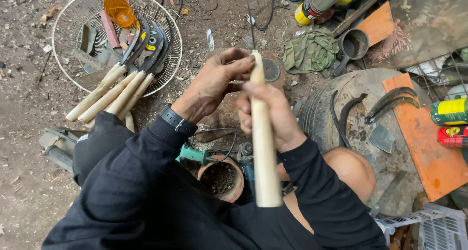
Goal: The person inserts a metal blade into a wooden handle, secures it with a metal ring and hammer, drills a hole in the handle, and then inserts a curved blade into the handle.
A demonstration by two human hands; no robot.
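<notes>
The right hand [273, 116] wraps its grip shut around the upper part of a pale wooden handle [263, 152], while the left hand [214, 81] pinches the handle's top end, fingertips pressed together just where a thin dark metal spike [251, 30] sticks out. The handle's long axis runs almost straight away from the person, butt end toward the body and spike pointing away; the right hand sits nearer the butt. Left of the handle, a wire fan guard [63, 16] holds finished sickles [122, 84]. Right of it, bare curved blades [390, 101] lie on an old tyre [317, 113].
</notes>
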